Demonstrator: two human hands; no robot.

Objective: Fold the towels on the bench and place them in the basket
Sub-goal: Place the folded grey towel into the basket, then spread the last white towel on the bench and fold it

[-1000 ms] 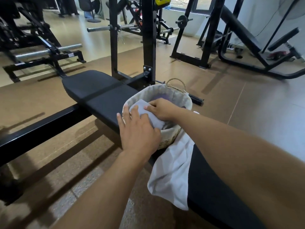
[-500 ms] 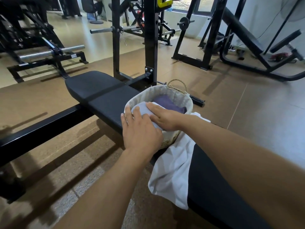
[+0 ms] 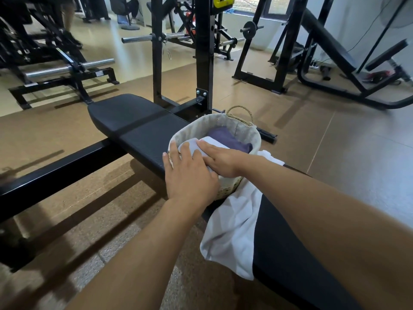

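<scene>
Head view: we press the folded pale towel (image 3: 201,144) flat-handed, left hand (image 3: 190,175) and right hand (image 3: 221,159), into the basket (image 3: 243,130) beside the purple towel (image 3: 228,137); the white towel (image 3: 232,231) at the bench (image 3: 138,128) edge remains unfolded.

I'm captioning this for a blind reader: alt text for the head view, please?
Both hands, left and right, press a pale folded towel into a basket on a black bench. A white towel hangs off the bench.

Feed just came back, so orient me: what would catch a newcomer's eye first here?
Both hands, left hand and right hand, press a pale folded towel into the basket on the bench, beside a purple towel. A white towel hangs unfolded over the bench's near edge.
</scene>
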